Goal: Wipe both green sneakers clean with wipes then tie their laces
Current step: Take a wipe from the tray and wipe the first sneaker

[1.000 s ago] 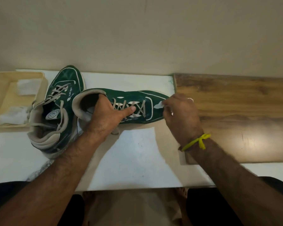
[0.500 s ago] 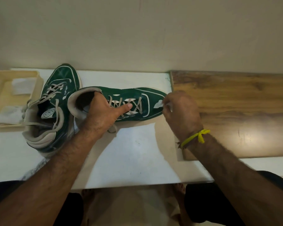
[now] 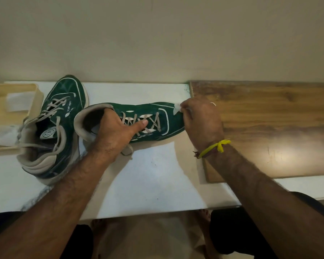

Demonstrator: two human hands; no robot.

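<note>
Head view, looking down on a white table point(image 3: 153, 180) set against a plain wall: one green sneaker point(image 3: 168, 120) lies on its side across the middle of the table, toe pointing right and opening to the left. The left hand point(image 3: 116, 135) grips it at the collar, fingers curled down inside the opening and the thumb stretched flat over the crossed pale laces point(image 3: 150, 122). The right hand point(image 3: 200, 120) is at the toe, its fingers curled round a small white wipe point(image 3: 176, 107) that is pressed against the front of the sneaker; a yellow thread point(image 3: 216, 147) is tied round that wrist. The second green sneaker point(image 3: 64, 109) stands upright just to the left, toe toward the wall, touching or nearly touching the heel of the first, its laces loose and untied. Farther left, at the table's edge, a cream tray point(image 3: 36, 103) holds more white wipes point(image 3: 17, 100). A wooden board point(image 3: 269, 128) lies on the right part of the table, right beside the toe being wiped. Below the table edge, bare feet point(image 3: 204, 217) show on the floor
</note>
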